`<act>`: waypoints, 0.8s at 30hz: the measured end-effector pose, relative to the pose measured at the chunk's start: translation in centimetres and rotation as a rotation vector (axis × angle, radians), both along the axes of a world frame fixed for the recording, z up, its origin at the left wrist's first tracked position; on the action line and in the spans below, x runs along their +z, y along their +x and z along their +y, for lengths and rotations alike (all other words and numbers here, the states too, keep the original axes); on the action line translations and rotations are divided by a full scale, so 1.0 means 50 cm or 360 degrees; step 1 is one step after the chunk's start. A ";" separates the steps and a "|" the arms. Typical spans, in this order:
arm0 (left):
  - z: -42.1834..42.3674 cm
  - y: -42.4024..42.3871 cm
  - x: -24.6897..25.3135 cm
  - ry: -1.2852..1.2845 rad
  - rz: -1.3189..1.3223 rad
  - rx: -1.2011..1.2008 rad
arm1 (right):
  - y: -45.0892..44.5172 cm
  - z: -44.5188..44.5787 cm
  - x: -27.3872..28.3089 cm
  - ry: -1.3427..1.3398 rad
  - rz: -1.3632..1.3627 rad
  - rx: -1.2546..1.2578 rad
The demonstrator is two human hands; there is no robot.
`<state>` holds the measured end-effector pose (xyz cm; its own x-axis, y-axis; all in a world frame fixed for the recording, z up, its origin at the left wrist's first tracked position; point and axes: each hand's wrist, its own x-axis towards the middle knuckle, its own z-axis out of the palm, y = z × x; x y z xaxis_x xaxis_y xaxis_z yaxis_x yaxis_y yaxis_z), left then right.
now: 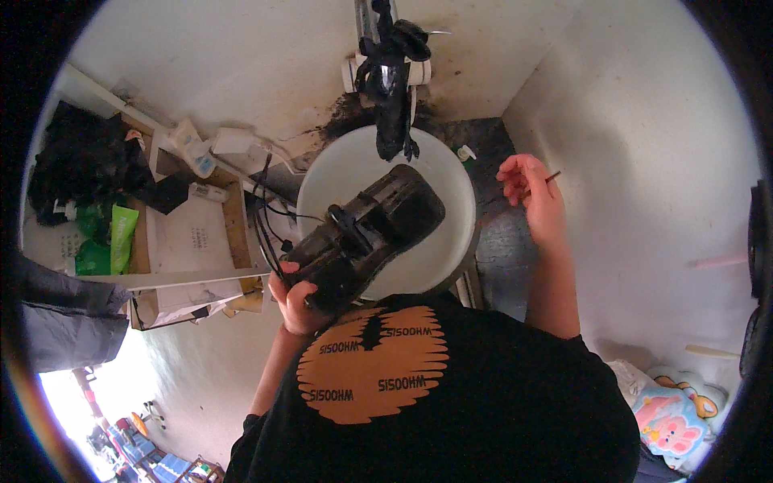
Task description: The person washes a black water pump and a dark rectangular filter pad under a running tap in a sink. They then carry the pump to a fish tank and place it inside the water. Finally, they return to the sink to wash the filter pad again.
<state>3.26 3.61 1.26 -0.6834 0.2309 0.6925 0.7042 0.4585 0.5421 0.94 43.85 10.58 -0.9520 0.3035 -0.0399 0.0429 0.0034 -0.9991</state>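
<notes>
My left hand (302,302) grips the lower left end of a long black object (380,232), shaped like a shoe sole with a raised crosswise bar. The object slants up to the right above a round white basin (462,241). Thin black cords (261,223) hang beside its lower end; whether they join it is unclear. To the right of the basin, my right hand (531,193) is raised with curled fingers, and a thin dark stick (553,176) juts out from it. A glossy black thing (389,90) on the wall pipes hangs over the basin's far rim.
On the left, an open cabinet (235,241) holds a green tube (122,238), a green bottle (93,256) and black cloth or bags (78,160). A wall (634,181) rises close on the right. A pink and blue pouch (670,422) lies at the lower right.
</notes>
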 end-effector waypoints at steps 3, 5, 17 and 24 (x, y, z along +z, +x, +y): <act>0.031 -0.024 0.029 -0.0236 -0.0116 0.0128 | -0.012 0.011 -0.039 0.0275 -0.0357 0.0212; 0.058 -0.050 0.026 -0.0310 -0.0242 0.0223 | -0.029 -0.012 -0.097 0.0372 -0.0400 0.0404; 0.180 -0.181 -0.008 -0.0148 -0.0571 0.0019 | -0.119 -0.067 -0.183 0.0841 -0.0440 -0.0045; 0.204 -0.218 -0.021 -0.0193 -0.0434 -0.0003 | -0.122 -0.072 -0.153 0.0718 -0.0197 -0.0316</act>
